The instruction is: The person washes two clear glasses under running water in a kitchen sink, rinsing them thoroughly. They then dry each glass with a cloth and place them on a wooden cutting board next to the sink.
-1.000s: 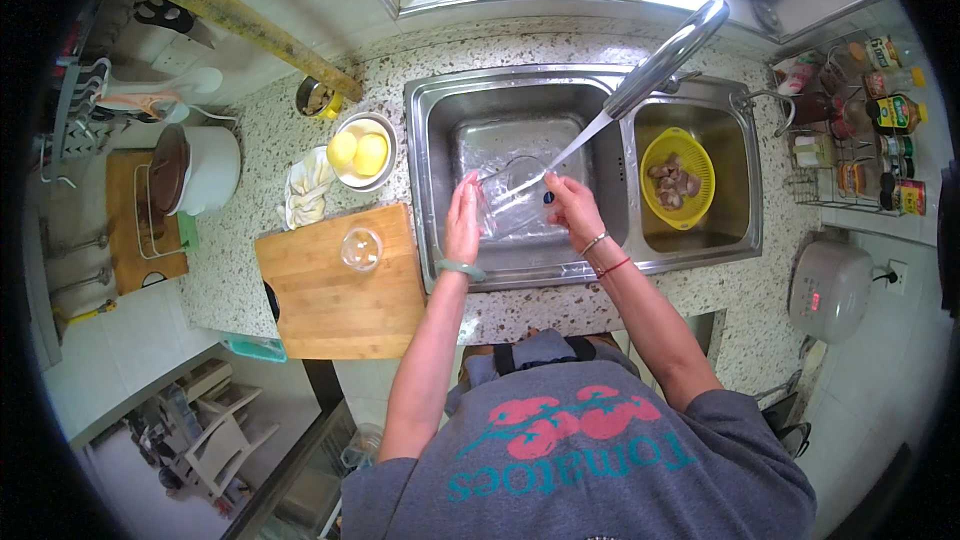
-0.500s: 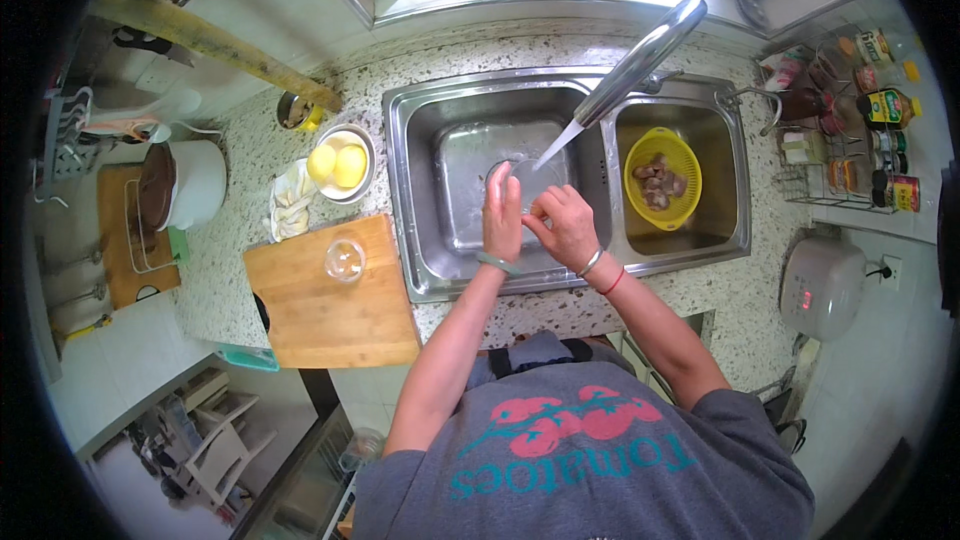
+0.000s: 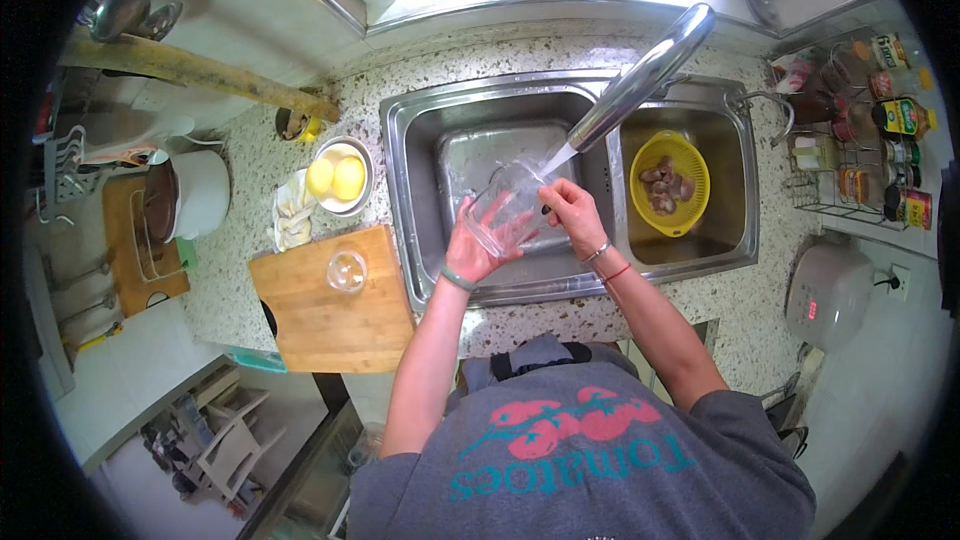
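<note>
Over the left sink basin (image 3: 468, 147) I hold a clear glass container (image 3: 503, 208), tilted, with its wide rim toward the lower left. My left hand (image 3: 482, 240) cups it from below and the left, fingers spread behind the glass. On its other side, my right hand (image 3: 568, 215) grips the upper right part, fingers bent; a small dark spot shows at the fingertips. Water runs from the chrome faucet (image 3: 640, 75) onto or right beside the glass. The container's exact kind cannot be made out.
Right basin: a yellow colander (image 3: 641, 208) with pieces of meat. Left of the sink: a wooden cutting board (image 3: 300, 315) bearing a small clear glass piece (image 3: 347, 271), a bowl (image 3: 366, 198) of yellow round items, and a cloth (image 3: 291, 215). Far right: a rack (image 3: 850, 210) of jars.
The glass container has come up and tilted into clear view. My left hand has moved left and down, turning from edge-on to cupping it; my right hand stays near the same place.
</note>
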